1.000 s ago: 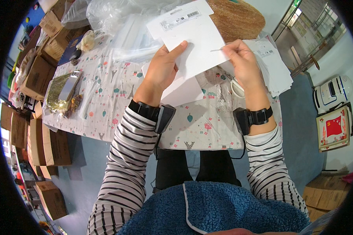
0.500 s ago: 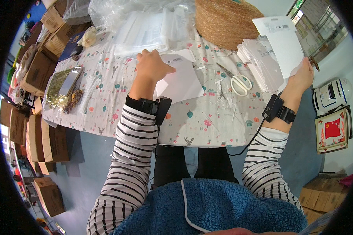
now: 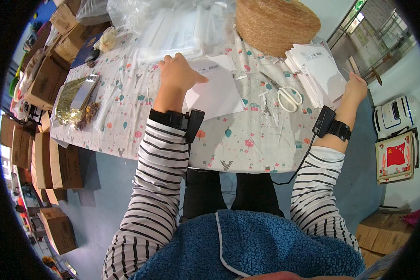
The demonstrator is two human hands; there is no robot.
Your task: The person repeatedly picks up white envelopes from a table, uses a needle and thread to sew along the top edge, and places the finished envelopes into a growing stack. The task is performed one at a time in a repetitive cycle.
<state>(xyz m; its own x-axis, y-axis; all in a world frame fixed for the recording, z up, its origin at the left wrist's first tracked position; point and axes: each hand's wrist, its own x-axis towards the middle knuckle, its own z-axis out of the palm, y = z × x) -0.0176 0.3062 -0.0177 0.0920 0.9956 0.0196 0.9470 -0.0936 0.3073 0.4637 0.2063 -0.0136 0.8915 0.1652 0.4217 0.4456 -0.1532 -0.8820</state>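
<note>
My left hand [image 3: 179,72] rests at the left edge of white sheets [image 3: 214,93] with barcode labels at the table's middle, thumb out and fingers apart. My right hand [image 3: 356,84] is at the far right, beside a stack of white labelled cards [image 3: 321,74], its fingers closed on a thin stick-like item [image 3: 346,72], too small to identify. White-handled scissors [image 3: 290,99] lie between the sheets and the stack. Small white strips [image 3: 263,96] are scattered near them.
Clear plastic bags [image 3: 168,32] and a straw-coloured roll [image 3: 277,23] lie along the back of the patterned table [image 3: 228,154]. At left are a dried-moss packet [image 3: 67,98] and cardboard boxes [image 3: 65,165]. A white appliance [image 3: 394,116] stands by the right wall.
The card held up by both hands a second ago moved right in my right hand and now lies on the right stack. My left hand let go of it and moved to the middle sheets.
</note>
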